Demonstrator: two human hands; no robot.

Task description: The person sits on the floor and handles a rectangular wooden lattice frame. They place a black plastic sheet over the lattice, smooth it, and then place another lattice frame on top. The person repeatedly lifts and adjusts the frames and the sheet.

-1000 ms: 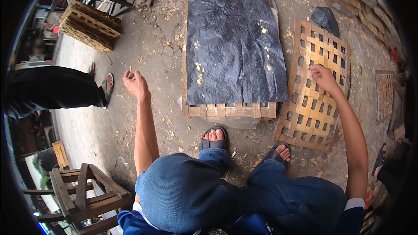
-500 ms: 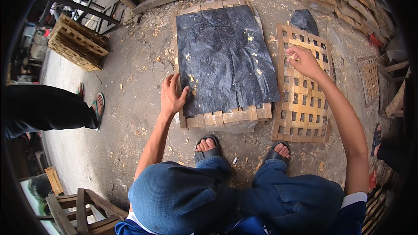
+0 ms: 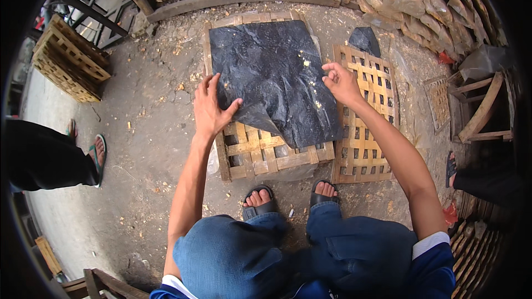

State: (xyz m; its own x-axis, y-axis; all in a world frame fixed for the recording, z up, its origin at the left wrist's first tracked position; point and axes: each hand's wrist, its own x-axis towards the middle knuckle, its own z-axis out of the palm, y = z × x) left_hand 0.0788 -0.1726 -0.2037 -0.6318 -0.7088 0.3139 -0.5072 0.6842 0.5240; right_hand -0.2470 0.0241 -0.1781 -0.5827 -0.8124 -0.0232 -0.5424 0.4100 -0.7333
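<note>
A black plastic sheet (image 3: 271,72) lies over a woven bamboo tray (image 3: 249,152), with pale crumbs scattered on it. Its near left part is drawn back and creased, baring the tray's lattice. At the sheet's left edge, my left hand (image 3: 209,108) grips it loosely, thumb apart from the fingers; the exact hold is partly hidden. My right hand (image 3: 342,84) hovers by the sheet's right edge, fingers half curled and thumb apart, with nothing seen in them. Beneath my right forearm lies a second woven bamboo tray (image 3: 363,158).
A stack of woven trays (image 3: 72,63) stands at the far left. Filled plastic bags (image 3: 421,0) are piled at the far right, near a wooden frame (image 3: 482,108). A person's sandalled foot (image 3: 98,158) is on the left; another foot (image 3: 450,169) is on the right.
The sheet's near left corner has been pulled up and back beside my left hand. My right hand has moved left, from above the second tray to the sheet's edge. The view has shifted.
</note>
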